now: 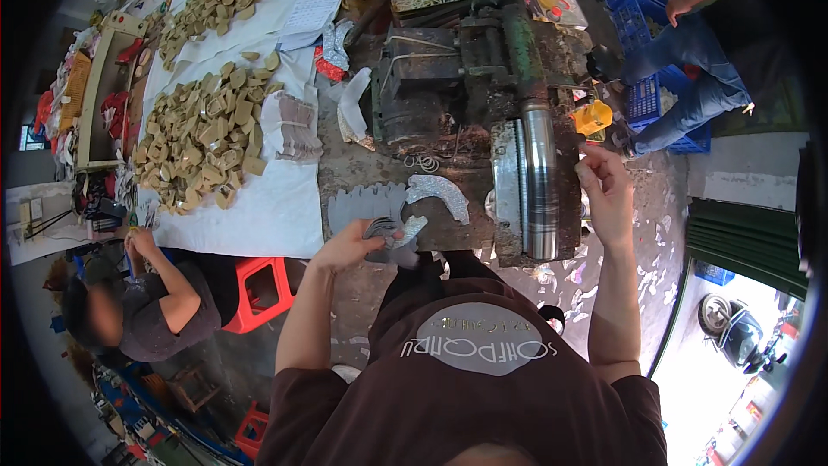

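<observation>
Near the bench's front edge, my left hand (347,248) is closed around a small fanned stack of thin grey cut pieces (379,227). A glittery silver scrap (412,229) lies right by its fingertips. A flat grey jagged-edged sheet (366,204) and a curved glittery silver piece (438,197) rest on the bench just beyond. My right hand (609,194) is raised at the right of a machine's shiny metal roller (540,181). Its fingers are curled in with thumb and fingertips together; whatever they hold, if anything, is too small to make out.
A greasy dark and green machine (444,60) fills the bench's middle. To the left, a white-covered table (285,216) bears heaps of tan cut pieces (207,138). One person (164,293) sits beside a red stool (261,293); another stands at right by blue crates (642,99).
</observation>
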Demonstrator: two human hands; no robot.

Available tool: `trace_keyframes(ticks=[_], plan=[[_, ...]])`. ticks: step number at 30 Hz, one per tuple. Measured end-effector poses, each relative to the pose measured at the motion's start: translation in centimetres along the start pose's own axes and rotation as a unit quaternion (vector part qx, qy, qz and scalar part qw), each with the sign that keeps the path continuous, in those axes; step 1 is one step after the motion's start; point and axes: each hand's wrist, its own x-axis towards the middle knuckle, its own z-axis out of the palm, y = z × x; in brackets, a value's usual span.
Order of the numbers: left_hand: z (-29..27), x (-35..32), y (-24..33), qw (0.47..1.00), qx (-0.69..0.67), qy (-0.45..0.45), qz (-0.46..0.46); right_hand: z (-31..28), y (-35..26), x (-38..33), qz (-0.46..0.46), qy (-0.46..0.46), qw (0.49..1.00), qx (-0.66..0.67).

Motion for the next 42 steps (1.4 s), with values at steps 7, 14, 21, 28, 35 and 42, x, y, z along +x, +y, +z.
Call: trace_keyframes(ticks=[7, 14, 21, 28, 35, 42], plan=[[-4.3, 2.0, -7.6, 0.910, 0.371, 0.178, 0.048, 0.5, -0.2, 0.2, -0.011, -0.003, 1.000, 0.009], [-1.4, -1.8, 2.5, 0.960, -0.103, 0.258, 0.038, 0.6, -3.5, -0.8, -0.037, 0.028, 0.999, 0.026], [7.8, -0.2, 9.1, 0.877, -0.389, 0.012, 0.283, 7.2, -10.2, -3.3, -0.269, -0.089, 0.954, -0.096], [11.8, 0.6, 11.7, 0.863, -0.409, -0.011, 0.298, 8.4, -8.7, -3.9, -0.299, 0.032, 0.945, -0.128], [11.0, 1.1, 10.7, 0.904, -0.245, 0.233, 0.262, 3.7, -7.9, -2.0, -0.236, 0.085, 0.967, 0.041], [9.8, 1.8, 9.7, 0.923, 0.178, 0.145, 0.309, -4.4, -2.7, 0.7, -0.053, -0.111, 0.970, -0.212]])
